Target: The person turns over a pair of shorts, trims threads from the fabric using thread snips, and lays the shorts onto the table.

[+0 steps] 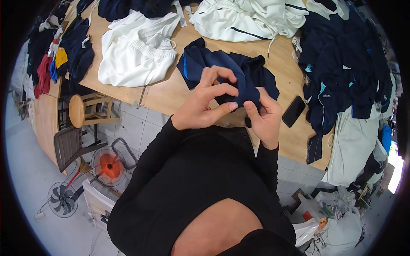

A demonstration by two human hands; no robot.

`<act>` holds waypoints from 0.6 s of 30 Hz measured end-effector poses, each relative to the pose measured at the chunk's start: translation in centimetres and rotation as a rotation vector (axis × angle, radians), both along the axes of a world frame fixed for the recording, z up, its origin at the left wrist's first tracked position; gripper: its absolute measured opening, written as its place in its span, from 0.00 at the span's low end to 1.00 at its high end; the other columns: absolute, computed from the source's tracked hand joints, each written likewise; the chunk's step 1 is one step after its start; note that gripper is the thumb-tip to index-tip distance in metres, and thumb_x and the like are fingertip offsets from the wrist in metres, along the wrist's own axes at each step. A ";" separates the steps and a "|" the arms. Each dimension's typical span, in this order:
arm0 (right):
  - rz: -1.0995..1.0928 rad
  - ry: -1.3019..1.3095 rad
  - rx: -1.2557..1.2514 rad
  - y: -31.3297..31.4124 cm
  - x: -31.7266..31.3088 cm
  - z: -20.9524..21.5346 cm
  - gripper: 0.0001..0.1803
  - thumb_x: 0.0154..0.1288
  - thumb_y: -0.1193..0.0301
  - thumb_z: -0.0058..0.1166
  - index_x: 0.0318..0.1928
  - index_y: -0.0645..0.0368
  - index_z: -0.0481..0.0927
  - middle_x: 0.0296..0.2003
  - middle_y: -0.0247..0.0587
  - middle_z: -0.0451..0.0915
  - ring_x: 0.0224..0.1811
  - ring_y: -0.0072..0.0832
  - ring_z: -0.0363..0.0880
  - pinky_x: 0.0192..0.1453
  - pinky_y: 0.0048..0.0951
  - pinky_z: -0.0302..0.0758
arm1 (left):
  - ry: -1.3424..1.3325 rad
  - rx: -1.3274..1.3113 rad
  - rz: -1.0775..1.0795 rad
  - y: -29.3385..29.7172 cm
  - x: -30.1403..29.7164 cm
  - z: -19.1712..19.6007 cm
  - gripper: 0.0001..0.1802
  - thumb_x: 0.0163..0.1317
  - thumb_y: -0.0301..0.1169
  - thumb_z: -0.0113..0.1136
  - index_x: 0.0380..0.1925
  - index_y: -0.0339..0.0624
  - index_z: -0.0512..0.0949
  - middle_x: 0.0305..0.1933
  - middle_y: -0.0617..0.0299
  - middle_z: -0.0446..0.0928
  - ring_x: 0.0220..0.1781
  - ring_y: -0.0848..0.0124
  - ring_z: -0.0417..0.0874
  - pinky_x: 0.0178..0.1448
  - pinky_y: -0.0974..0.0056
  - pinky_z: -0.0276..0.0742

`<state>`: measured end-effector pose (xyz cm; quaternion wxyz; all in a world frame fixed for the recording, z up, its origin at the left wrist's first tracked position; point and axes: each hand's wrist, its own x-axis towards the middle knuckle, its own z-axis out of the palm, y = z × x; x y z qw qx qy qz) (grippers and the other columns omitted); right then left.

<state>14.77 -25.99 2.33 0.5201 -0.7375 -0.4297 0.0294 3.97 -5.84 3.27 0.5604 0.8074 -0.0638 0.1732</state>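
A navy garment (213, 64) with a bright blue strip lies bunched at the table's near edge, and its close end is lifted between my two hands. My right hand (267, 117) pinches a folded edge of it, thumb on top and fingers behind. From the other side my left hand (205, 100) curls its fingers against the same fold. Its thumb tip rests at the fabric's lower edge. Whatever lies inside the fold is hidden. Beside my right hand, a black phone (294, 111) lies on the wooden table (284, 55).
White drawstring garments (139, 51) lie at the left, with another white pile (247, 21) at the back. Navy clothes (337, 64) heap up on the right. A small dark fabric piece (314, 149) lies near the right edge. A wooden stool (77, 111) and fans (109, 166) stand lower left.
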 end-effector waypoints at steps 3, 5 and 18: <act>-0.072 0.775 0.283 0.1 -2.0 1.2 0.10 0.77 0.69 0.65 0.47 0.65 0.83 0.41 0.27 0.84 0.42 0.16 0.75 0.50 0.21 0.73 | -0.044 0.135 0.068 -0.8 0.2 0.4 0.19 0.59 0.32 0.77 0.50 0.44 0.84 0.73 0.53 0.68 0.70 0.55 0.68 0.70 0.52 0.65; -0.148 0.795 0.422 -0.3 -2.0 0.3 0.10 0.82 0.69 0.58 0.44 0.64 0.81 0.38 0.19 0.78 0.41 0.09 0.68 0.46 0.16 0.67 | -0.049 0.043 0.195 -1.1 0.7 -0.2 0.24 0.57 0.33 0.78 0.54 0.47 0.83 0.73 0.49 0.70 0.74 0.54 0.68 0.70 0.53 0.63; -0.336 0.507 0.333 -1.9 -0.6 2.3 0.14 0.85 0.68 0.54 0.47 0.70 0.82 0.38 0.24 0.80 0.40 0.12 0.71 0.47 0.15 0.68 | 0.258 -0.353 -0.040 3.0 -1.8 -3.7 0.22 0.46 0.13 0.67 0.29 0.42 0.63 0.39 0.58 0.78 0.41 0.70 0.77 0.51 0.68 0.73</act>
